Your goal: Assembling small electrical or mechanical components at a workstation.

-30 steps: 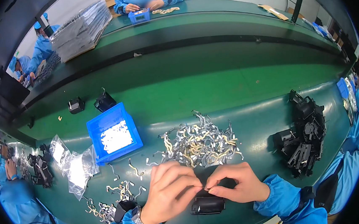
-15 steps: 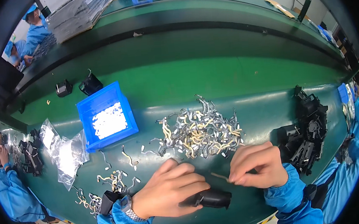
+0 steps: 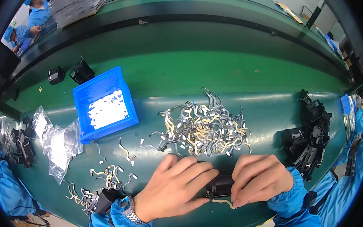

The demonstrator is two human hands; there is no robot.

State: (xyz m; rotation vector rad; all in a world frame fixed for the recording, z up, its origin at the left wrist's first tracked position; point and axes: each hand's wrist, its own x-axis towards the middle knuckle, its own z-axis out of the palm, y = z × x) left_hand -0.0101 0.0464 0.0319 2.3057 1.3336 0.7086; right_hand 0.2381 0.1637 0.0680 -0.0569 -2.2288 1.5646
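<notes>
My left hand (image 3: 174, 188) is closed around a black plastic housing (image 3: 221, 184), low over the table; the fingers cover part of it. Close to its right, my right hand (image 3: 261, 177) pinches a short beige wire cable (image 3: 223, 201). The cable's other end reaches the housing's lower left side; whether it is seated there I cannot tell. Beyond both hands lies a heap of short grey and beige cables (image 3: 204, 128) with white connectors.
A blue bin (image 3: 110, 129) of small white parts stands left of the heap, with clear plastic bags (image 3: 61, 153) beside it. Black plastic parts (image 3: 313, 133) are piled at the right. More loose cables (image 3: 109, 176) lie near my left forearm. Co-workers sit at both sides.
My left hand has turned the black housing and brought it right, up against my right hand. The cable's free end now meets the housing. The view has shifted slightly.
</notes>
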